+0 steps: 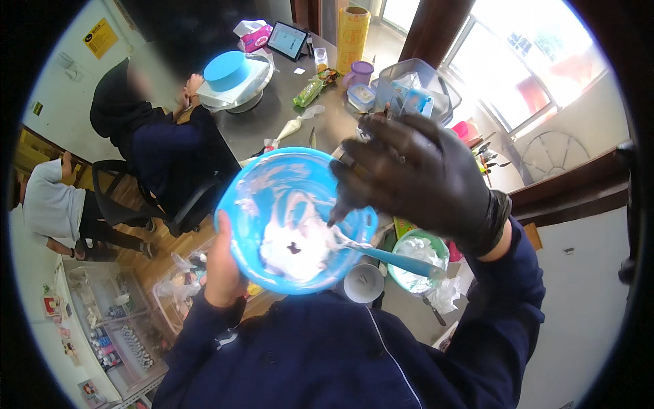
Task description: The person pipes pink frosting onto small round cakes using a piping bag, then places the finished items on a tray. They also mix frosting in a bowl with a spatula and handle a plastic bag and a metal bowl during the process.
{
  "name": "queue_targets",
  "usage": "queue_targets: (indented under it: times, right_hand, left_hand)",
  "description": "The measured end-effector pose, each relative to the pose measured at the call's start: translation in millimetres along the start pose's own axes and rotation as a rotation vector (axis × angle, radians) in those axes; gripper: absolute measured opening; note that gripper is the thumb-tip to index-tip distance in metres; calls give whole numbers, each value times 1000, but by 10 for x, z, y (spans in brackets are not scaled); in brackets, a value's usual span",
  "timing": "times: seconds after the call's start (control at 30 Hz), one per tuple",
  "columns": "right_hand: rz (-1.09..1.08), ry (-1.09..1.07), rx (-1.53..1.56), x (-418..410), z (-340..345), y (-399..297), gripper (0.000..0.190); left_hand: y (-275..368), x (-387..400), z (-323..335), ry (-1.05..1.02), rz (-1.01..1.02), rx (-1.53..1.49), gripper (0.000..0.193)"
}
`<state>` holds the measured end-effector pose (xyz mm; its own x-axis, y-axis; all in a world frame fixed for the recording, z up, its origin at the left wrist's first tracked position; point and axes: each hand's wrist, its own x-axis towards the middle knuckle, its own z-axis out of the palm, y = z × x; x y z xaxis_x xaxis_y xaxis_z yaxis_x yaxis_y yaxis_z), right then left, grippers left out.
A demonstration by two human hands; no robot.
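My bare left hand (pixel 223 268) grips the left rim of a blue plastic bowl (pixel 248 204), which is tilted towards me. White to pale pink cream (pixel 278 258) lies in the bottom and smears the walls. A small dark spot (pixel 293 248) sits on the cream. A spatula with a blue handle (pixel 401 260) rests in the bowl, its handle over the right rim. Above that rim my right hand (pixel 424 179), in a black glove, is closed around what looks like a small dark bottle (pixel 343 204). Its narrow tip points down at the cream; the fingers hide most of it.
A steel table (pixel 230 134) holds a turntable with a blue cake form (pixel 227 71), a piping bag (pixel 291 128), a tablet (pixel 287 40) and a clear bin (pixel 449 97). A seated person (pixel 158 148) works at left; another (pixel 56 199) stands behind. A green bowl (pixel 416 245) sits right.
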<state>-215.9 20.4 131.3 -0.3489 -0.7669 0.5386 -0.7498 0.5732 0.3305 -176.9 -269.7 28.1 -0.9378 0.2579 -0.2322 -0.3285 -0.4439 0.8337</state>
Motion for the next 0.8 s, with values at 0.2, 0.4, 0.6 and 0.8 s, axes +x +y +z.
queue_targets:
  times: [0.2, 0.4, 0.6, 0.8]
  right_hand:
    - [-296, 12, -224, 223, -281, -319, 38]
    - [-301, -8, -250, 257, -392, -422, 43]
    - [-306, -45, -291, 276, -460, -468, 45]
    - [-154, -97, -191, 240, -469, -436, 45]
  left_hand:
    - [48, -8, 245, -143, -92, -41, 67]
    - [75, -67, 257, -261, -125, -106, 68]
    - [97, -92, 288, -271, -113, -115, 66]
    - [127, -105, 345, -274, -87, -94, 66]
